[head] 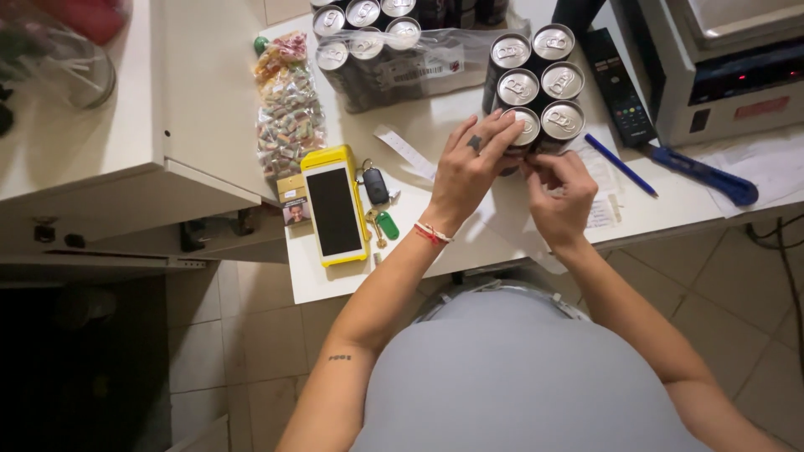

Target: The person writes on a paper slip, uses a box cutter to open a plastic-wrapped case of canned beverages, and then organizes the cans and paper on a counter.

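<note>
Bag of sweets [289, 109]: it lies at the left on the white tabletop [502, 234], well apart from both hands.
Yellow card terminal [335, 205]: it lies flat just beside a bunch of keys [377, 197], its long side pointing away from us.
Left hand [471, 167]: the fingers are spread and bent over the nearest can [526, 127]; the fingertips touch its rim, so we see a light hold from above, not a full grasp.
Can pack [540, 84]: six upright dark cans, standing straight ahead of the hands, long axes vertical.
Right hand [559, 194]: half closed, fingertips pinching at the near can's lower front; what it pinches we cannot tell.
Nearer hand: both touch; the left is on top.
Blue pen [620, 165]: it lies to the right, apart.
</note>
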